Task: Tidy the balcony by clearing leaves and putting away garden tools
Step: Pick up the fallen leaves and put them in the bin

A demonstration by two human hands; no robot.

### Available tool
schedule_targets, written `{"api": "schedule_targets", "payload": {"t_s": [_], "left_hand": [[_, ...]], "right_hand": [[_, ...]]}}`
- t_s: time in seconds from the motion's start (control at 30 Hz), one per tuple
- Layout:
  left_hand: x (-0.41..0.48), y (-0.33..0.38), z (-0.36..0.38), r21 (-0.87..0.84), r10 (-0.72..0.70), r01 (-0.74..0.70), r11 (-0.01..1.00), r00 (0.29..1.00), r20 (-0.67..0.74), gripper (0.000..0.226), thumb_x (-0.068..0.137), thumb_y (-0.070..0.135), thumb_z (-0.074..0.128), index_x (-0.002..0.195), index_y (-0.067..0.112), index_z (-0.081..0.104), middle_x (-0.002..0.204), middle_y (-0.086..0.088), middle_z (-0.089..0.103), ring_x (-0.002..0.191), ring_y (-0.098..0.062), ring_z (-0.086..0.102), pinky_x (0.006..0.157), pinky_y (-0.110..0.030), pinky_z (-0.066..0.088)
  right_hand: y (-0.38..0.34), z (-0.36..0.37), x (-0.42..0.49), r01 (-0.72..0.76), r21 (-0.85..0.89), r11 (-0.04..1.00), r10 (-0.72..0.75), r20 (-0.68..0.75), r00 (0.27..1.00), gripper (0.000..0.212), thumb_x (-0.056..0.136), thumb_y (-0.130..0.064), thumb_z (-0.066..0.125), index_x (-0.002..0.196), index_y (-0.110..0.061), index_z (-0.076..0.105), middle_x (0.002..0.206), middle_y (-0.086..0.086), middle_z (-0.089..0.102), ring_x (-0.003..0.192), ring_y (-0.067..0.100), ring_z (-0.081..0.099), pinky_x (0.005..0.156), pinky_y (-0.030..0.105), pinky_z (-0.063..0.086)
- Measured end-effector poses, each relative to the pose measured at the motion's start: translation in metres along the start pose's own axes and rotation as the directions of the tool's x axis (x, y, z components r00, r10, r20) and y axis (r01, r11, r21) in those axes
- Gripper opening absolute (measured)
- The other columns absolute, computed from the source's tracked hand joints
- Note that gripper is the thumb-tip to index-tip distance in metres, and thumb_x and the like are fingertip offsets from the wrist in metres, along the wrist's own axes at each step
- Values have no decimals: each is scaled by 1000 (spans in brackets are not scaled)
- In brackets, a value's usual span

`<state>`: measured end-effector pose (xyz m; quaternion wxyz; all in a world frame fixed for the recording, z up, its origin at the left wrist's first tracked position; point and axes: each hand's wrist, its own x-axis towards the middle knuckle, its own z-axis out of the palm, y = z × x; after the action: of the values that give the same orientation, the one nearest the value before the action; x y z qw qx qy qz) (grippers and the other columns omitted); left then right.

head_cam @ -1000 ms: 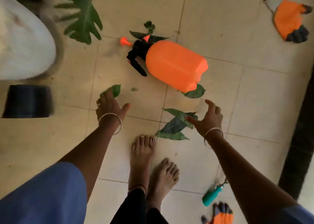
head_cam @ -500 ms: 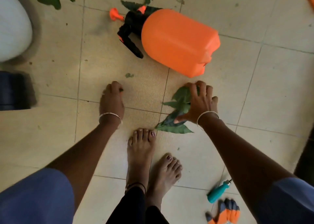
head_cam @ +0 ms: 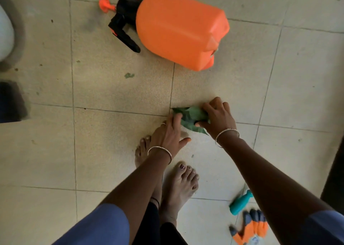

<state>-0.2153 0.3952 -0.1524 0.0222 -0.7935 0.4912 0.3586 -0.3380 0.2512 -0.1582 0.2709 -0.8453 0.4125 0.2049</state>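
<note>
Leaves point(head_cam: 191, 117): bunched green wad on floor tile point(head_cam: 111, 142) ahead of bare toes, long axis slanting toward right wrist; right hand point(head_cam: 216, 118) curled closed over it; left hand point(head_cam: 167, 133) spread flat, fingertips touching its left edge.

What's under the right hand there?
Green leaves, bunched on the tiled floor under the right hand; the left hand touches their edge. Palm hides how many.
</note>
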Motion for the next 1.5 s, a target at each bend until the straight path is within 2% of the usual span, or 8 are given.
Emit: {"api": "schedule_targets", "payload": {"t_s": [0.2,0.47,0.67,0.83,1.03,1.2,1.33,1.5], "left_hand": [[5,0,-1,33,8,-3,999,986,-169,84,76,54,73,132,17,23,111,-12,57,72,-25,64,50,-31,46],[42,28,-12,187,67,-70,980,998,20,85,80,60,66,144,26,23,133,-10,38,93,-27,59,69,-37,49],[37,27,-4,268,203,-215,939,976,72,36,94,27,59,124,18,43,129,-10,39,99,-27,54,73,-37,50],[18,20,5,-46,80,-83,995,995,-60,21,92,21,56,107,8,59,113,-10,50,91,-28,55,65,-33,42],[9,14,0,-375,-68,-13,927,977,-202,9,82,9,59,78,5,52,78,-6,49,65,-24,46,56,-33,37],[3,14,-23,-749,-306,186,636,952,-23,20,91,5,54,79,13,39,76,-6,49,70,-34,68,50,-32,57],[-11,25,-59,-895,-379,299,331,911,164,23,96,-6,36,96,16,42,91,-11,53,60,-33,68,47,-31,53],[-48,45,-113,-927,-375,330,179,894,246,37,95,-13,30,81,7,57,96,-18,60,72,-26,68,52,-27,55]], "right_hand": [[14,-2,-7,-150,372,916,169,-20,985,24,93,-27,62,112,-13,62,94,1,60,86,21,57,69,26,41],[41,-7,-46,-303,925,229,504,153,850,11,103,-18,44,106,-13,53,73,7,62,65,21,62,55,34,52],[54,19,-71,-356,865,354,596,85,799,21,99,-11,39,99,-21,57,69,1,49,56,14,42,51,32,36],[25,29,-69,-362,682,636,499,-5,867,27,95,-32,60,114,-18,47,72,-5,57,60,16,55,53,27,40],[4,36,-45,-404,507,761,502,-66,862,39,91,-37,64,116,-21,38,81,0,60,67,26,60,58,40,52],[-3,34,-47,-431,420,799,475,1,880,19,96,-12,52,114,-15,49,85,9,62,70,28,58,60,37,47],[-3,11,-62,-495,686,533,597,110,795,13,100,-18,47,108,-7,50,93,13,64,72,25,55,64,34,43],[-24,-56,-101,-311,944,-107,601,311,736,5,103,-13,42,101,-8,41,99,16,66,45,12,42,47,28,41]]}}
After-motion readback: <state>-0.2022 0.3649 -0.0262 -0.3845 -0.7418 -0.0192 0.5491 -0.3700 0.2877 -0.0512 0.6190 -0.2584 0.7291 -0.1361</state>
